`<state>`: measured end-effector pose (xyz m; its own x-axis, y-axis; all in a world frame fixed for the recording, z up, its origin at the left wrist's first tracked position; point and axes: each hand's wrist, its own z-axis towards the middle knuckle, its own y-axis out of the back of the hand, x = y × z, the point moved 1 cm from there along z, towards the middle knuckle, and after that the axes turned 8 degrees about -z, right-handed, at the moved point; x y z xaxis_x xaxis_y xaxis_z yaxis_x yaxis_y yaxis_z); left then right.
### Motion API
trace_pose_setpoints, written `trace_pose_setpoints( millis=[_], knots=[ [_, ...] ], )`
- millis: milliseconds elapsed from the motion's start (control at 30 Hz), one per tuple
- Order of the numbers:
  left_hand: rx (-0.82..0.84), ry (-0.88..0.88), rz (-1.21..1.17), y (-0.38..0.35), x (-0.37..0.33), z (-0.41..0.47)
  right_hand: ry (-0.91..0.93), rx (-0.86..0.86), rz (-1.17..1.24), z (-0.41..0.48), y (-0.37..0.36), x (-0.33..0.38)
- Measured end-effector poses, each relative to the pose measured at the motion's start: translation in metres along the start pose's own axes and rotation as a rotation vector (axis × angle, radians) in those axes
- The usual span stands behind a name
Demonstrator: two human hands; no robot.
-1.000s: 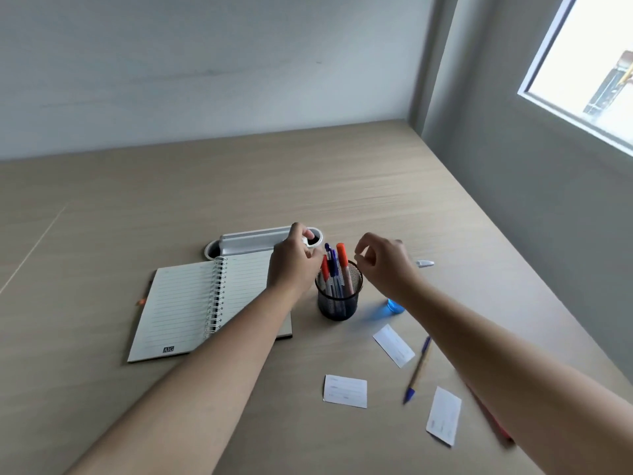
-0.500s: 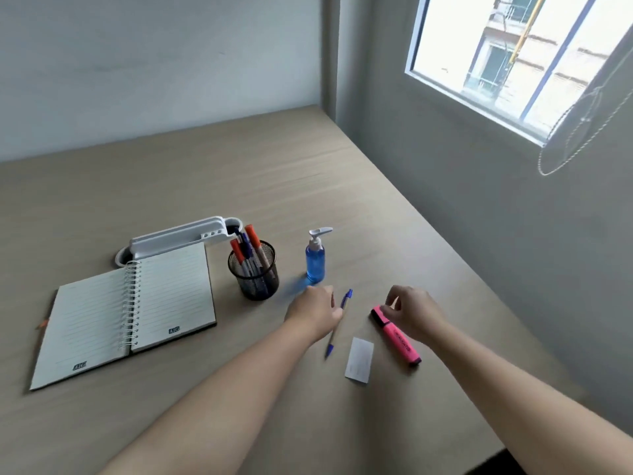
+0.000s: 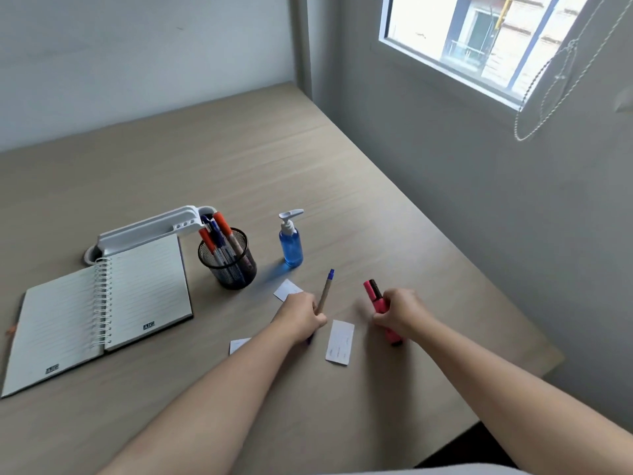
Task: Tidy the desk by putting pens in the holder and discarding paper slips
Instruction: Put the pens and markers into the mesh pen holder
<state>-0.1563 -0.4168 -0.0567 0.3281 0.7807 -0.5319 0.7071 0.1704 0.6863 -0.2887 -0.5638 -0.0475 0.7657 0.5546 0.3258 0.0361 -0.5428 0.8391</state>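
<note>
**Both hands closed on pens at the counter**

A pale wood counter (image 3: 342,186) fills a grey corner under a window. Nearest, a paper slip (image 3: 339,342) lies flat between the two hands. The left hand (image 3: 301,317) grips a tan pen with a blue cap (image 3: 325,291); the right hand (image 3: 399,311) clenches a pink highlighter (image 3: 372,292). Two more slips sit partly under the left arm. Farther off, the mesh pen holder (image 3: 230,264) stands full of pens, between an open spiral notebook (image 3: 99,310) and a blue pump bottle (image 3: 291,246).
</note>
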Motion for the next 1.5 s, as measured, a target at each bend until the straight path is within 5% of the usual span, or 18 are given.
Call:
trace_pose_setpoints(
  millis=[167, 333, 533, 900, 1233, 1500],
  knots=[
    [0.005, -0.042, -0.393, 0.033, 0.004, -0.019, 0.228, 0.083, 0.276, -0.008, 0.028, 0.03],
    [-0.275, -0.117, -0.515, 0.104, 0.011, -0.039, 0.477, 0.087, 0.351, -0.024, 0.061, 0.111],
    [-0.592, -0.172, -0.524, 0.193, 0.036, -0.044, 0.662, -0.104, 0.314, -0.016, 0.087, 0.208],
    [-0.47, -0.037, -0.397, 0.191, 0.081, -0.006, 0.6, -0.124, 0.044, 0.04, 0.031, 0.259],
    [-0.555, -0.079, -0.369, 0.185, 0.092, 0.011, 0.663, -0.098, -0.179, 0.06, 0.006, 0.259],
    [-0.729, -0.037, -0.496, 0.175, 0.1, -0.004, 0.553, -0.3, 0.168, 0.049, 0.005, 0.241]
  ],
)
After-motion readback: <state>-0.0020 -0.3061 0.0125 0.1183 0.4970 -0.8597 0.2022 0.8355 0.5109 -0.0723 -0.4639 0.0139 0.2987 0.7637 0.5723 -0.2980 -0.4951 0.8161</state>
